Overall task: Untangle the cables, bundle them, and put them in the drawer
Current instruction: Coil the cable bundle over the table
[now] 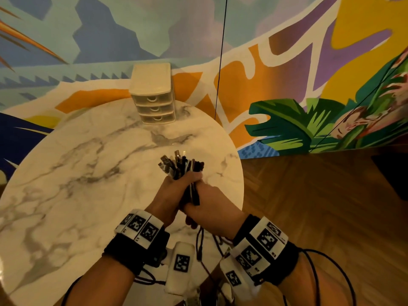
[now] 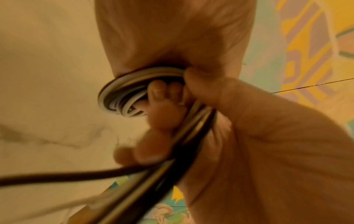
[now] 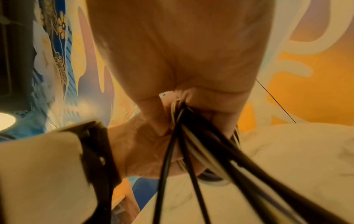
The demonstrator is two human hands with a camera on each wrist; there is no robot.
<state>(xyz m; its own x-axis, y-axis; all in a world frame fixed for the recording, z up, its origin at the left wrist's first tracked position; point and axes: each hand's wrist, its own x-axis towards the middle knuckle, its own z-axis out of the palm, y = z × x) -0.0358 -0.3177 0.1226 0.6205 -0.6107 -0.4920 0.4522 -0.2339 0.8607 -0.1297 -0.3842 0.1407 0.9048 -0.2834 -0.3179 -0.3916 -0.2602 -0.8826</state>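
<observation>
Both grips, left hand (image 1: 171, 193) and right hand (image 1: 212, 206), clench the cables (image 1: 181, 166); wristband markers carry no readable writing

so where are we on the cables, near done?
Roughly midway. Done: cables are gathered, plug ends lined up above the fists. In hand: left hand and right hand both grip the bundle over the table; loose tails hang below, no tie visible. Left: finish bundling, open a drawer (all three closed) and stow it.
</observation>
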